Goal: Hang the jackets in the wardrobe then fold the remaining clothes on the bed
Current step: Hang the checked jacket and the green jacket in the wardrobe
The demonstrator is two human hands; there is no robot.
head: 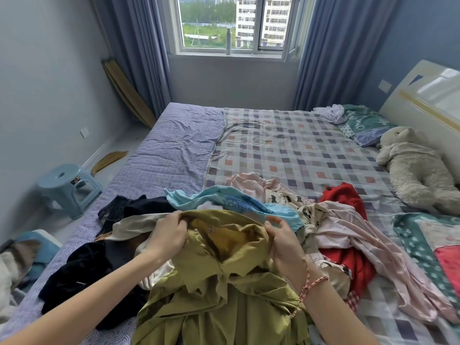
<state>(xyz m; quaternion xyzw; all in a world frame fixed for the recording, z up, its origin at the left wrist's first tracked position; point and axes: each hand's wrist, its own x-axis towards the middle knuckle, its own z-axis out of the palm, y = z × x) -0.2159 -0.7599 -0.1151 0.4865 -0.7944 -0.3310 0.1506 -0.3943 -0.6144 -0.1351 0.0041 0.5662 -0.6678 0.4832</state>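
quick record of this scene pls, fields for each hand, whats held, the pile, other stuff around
setting: bedroom, clothes heaped on the bed
left hand: grips the olive jacket at its upper edge
right hand: holds the same edge further right
olive jacket: crumpled, nearest the camera, not yet hung
pile: black garment left, light blue top behind, pink garment and red garment right, all unfolded
other: plush toy near the headboard, blue stool on the floor

Near edge of bed (286, 145): left grip (169, 235) and right grip (283, 247) both clutch bunched olive jacket (224, 290) atop heap of mixed clothes (343, 225); plush toy (418, 170) by headboard edge.
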